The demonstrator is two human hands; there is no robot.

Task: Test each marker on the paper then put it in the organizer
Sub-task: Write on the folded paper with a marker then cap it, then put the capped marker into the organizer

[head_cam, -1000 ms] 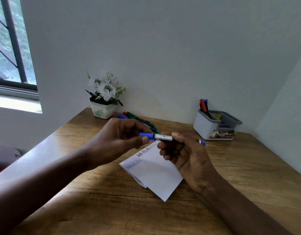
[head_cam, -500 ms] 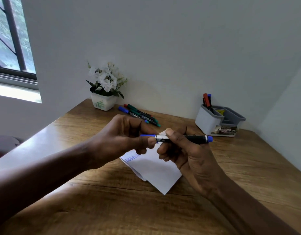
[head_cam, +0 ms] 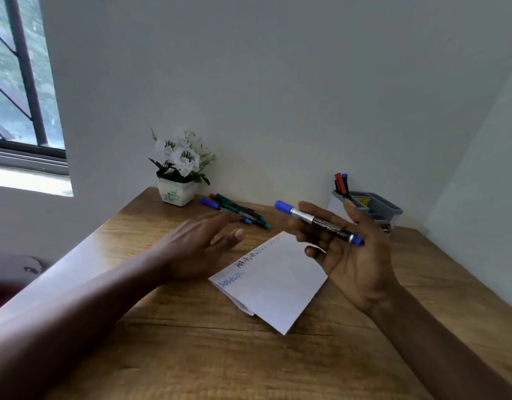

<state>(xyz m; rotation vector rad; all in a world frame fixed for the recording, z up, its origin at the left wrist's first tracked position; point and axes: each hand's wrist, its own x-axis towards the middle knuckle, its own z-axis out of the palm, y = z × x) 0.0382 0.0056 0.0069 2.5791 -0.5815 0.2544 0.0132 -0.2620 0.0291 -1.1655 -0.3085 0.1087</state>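
Left grip [head_cam: 200,246] is off the marker now: 0.5 s ago it was pinching the cap end, now it is wide, fingers loose, holding nothing, low over the surface [head_cam: 191,356] just short of the loose markers [head_cam: 240,212] lying near the back wall. Right grip [head_cam: 350,255] alone holds the blue marker [head_cam: 318,222], with the barrel across curled fingers and the thumb sticking up. Cap is on. The marker was about level before; now it tilts, blue cap end up and to the left, tail end down and right. It is in the air above the far corner of the folded paper [head_cam: 277,284], not touching it. The paper is unmoved, flat on the surface, with blue and dark scribbles along its left edge. The grey organizer [head_cam: 376,204] is at back right, partly hidden behind the right grip, with a red and a blue marker [head_cam: 340,183] standing in its left compartment. The flower pot [head_cam: 176,194] is at back left, beside the loose markers.
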